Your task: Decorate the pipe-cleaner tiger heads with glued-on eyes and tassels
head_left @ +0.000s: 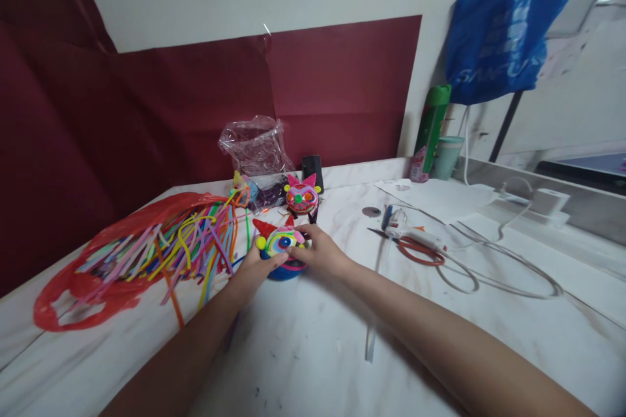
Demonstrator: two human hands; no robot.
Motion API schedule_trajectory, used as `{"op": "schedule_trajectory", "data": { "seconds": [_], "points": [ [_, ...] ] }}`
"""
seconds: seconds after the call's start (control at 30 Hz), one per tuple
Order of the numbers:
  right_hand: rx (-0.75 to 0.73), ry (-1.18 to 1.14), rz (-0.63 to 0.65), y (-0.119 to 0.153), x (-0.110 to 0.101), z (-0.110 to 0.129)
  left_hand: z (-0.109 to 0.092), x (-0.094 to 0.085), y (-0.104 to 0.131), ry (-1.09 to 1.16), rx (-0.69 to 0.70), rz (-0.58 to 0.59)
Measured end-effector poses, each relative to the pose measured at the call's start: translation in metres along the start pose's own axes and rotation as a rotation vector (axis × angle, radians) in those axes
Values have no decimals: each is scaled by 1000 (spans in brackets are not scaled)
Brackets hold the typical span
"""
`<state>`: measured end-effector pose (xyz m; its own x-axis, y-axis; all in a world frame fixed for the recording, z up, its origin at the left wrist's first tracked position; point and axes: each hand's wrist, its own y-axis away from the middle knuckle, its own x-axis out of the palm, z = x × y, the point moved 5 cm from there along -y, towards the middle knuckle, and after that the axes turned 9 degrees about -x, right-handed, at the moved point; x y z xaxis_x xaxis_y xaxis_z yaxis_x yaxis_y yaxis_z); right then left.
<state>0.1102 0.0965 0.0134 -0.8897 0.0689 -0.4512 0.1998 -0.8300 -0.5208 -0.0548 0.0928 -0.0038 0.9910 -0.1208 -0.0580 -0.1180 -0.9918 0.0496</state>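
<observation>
Both of my hands are closed around a colourful mask-like craft figure (282, 249) with red pointed ears, a blue eye in rings of colour and a blue base. My left hand (255, 268) grips its left side, thumb across the front. On the other side my right hand (315, 249) holds it, fingers over the upper right edge, covering part of the face. Just behind it stands a second figure (302, 197), pink with pointed ears and a green nose. To the left, many coloured pipe cleaners (188, 241) lie in a heap on a red plastic bag (56, 300).
On the right lie a glue gun (413, 231), orange-handled scissors (420, 251) and a looping cable. A clear glue stick (370, 342) rests near my right forearm. Clear plastic packaging (257, 146), a dark phone (312, 171), a green spray can (433, 130) and a cup (447, 158) stand along the back.
</observation>
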Motion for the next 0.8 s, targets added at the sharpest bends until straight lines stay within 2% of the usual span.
{"op": "schedule_trajectory", "data": {
  "seconds": [0.13, 0.33, 0.8],
  "points": [
    [-13, -14, 9, 1, -3, 0, -3, 1, -1, 36, 33, 21],
    [-45, -98, 93, 0, -6, -5, 0, 0, -3, 71, 12, -1],
    [11, -120, -20, 3, -3, -13, -4, 7, 4, 113, -12, 41]
  ]
}}
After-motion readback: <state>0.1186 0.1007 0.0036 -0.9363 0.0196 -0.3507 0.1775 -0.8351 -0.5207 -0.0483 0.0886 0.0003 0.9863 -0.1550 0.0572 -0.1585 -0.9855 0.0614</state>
